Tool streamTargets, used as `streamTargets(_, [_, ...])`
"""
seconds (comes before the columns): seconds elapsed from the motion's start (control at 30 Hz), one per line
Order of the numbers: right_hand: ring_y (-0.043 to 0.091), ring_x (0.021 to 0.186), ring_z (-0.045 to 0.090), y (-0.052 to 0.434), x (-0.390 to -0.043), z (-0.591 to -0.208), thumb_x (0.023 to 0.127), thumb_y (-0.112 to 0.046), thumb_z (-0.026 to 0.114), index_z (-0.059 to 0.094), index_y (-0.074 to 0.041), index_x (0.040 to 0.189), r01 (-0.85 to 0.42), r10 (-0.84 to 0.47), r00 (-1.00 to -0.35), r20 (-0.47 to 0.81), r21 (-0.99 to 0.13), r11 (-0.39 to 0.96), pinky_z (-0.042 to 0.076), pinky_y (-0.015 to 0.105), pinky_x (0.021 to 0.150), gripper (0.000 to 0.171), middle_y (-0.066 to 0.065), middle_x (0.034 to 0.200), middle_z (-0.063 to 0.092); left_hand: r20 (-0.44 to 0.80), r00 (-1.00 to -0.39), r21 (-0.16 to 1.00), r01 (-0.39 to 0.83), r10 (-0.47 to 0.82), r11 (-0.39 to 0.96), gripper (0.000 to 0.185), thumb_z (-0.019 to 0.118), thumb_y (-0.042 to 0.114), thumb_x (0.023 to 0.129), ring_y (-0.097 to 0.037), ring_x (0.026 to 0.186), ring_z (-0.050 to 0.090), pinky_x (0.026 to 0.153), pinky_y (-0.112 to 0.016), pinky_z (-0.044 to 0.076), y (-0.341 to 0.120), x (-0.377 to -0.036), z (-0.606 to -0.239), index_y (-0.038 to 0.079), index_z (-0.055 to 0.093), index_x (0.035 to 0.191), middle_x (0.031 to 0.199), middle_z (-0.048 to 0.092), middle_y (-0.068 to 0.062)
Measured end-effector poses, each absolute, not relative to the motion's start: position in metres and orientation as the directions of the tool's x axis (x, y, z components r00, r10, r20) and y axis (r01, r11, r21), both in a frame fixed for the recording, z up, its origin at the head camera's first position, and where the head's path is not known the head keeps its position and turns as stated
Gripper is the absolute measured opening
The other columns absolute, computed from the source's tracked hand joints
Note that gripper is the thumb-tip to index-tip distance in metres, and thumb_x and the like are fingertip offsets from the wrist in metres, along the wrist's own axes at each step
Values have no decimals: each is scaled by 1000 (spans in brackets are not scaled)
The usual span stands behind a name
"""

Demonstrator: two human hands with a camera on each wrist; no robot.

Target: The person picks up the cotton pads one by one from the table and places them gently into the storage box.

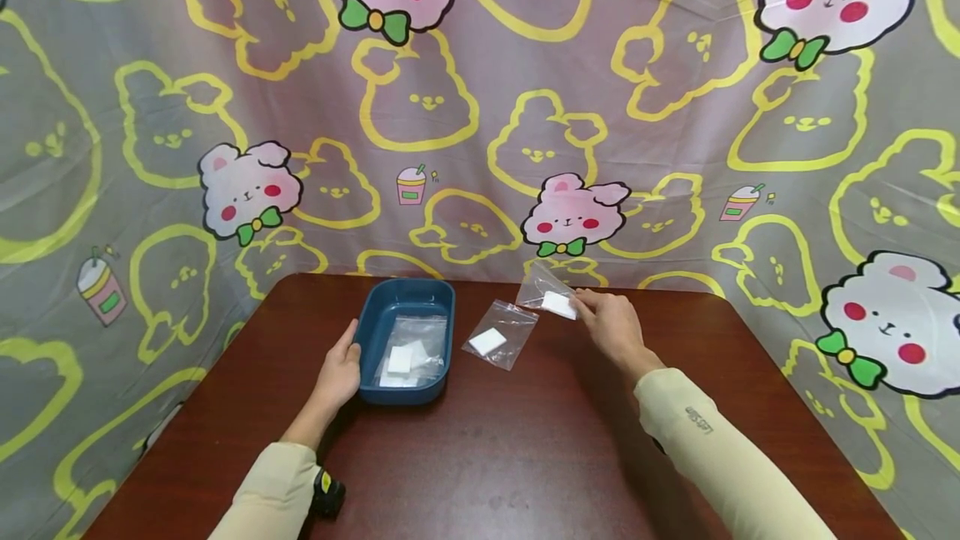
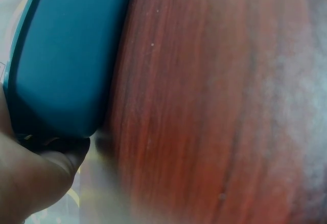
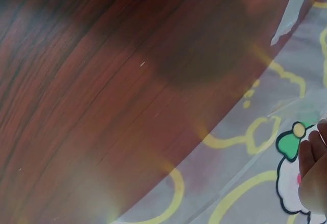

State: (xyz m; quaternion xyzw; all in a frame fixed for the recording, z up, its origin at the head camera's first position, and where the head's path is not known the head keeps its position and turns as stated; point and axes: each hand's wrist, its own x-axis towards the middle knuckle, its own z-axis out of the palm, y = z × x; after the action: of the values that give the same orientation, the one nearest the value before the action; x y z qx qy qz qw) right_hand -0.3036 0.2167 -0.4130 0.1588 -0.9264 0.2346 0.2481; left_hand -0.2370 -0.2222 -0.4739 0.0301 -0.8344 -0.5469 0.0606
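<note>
A dark blue tray (image 1: 442, 294) sits on the brown table (image 1: 510, 448) and holds clear bags with white pads inside. My left hand (image 1: 339, 369) rests against the tray's left wall, fingers straight; the left wrist view shows the tray's side (image 2: 66, 55) close up, with the hand (image 2: 30, 178) below it. My right hand (image 1: 611, 323) pinches a clear bag with a white pad (image 1: 551, 297) and holds it just above the table's far edge. A second clear bag with a white pad (image 1: 498, 336) lies flat between the tray and that hand.
A cartoon-print cloth (image 1: 480, 107) hangs behind the table and drapes down both sides; the right wrist view shows it (image 3: 265, 183) past the table edge. Bare brown table surface stretches in front of the tray toward me.
</note>
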Motion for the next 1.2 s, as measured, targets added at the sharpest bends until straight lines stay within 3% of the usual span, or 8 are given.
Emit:
streamTargets(0.37, [28,106,70,176,-304,-417,95,-22,71,79,-13,114,-482,-235,-807,542,-375,792,54,47,89,22,7,113,74,38,-993,922,-7,-109,388,54,26,11,110,-33,152,10,121,-52,11,-223,-238,-472,8,11,162,166,13,-15])
streamTargets(0.73, [20,110,68,111,-300,-410,95,-20,71,80,-13,111,-596,-350,-760,547,-374,711,54,41,92,19,3,115,73,41,-993,920,-7,-115,391,54,27,10,110,-35,151,11,120,-53,11,-222,-235,-472,6,13,162,166,14,-17])
streamTargets(0.97, [15,117,65,70,-293,-401,97,-23,69,79,-16,115,-612,-394,-766,508,-390,688,50,38,99,22,0,121,71,33,-992,921,-18,-124,390,54,27,10,110,-35,151,11,120,-53,11,-222,-237,-473,7,13,162,166,14,-16])
streamTargets(1.2, [15,118,64,41,-290,-396,97,-24,69,79,-16,115,-660,-437,-735,518,-398,637,50,37,99,22,2,120,71,48,-991,917,-7,-128,399,53,28,9,110,-35,151,11,121,-52,11,-223,-236,-473,6,15,161,166,15,-17])
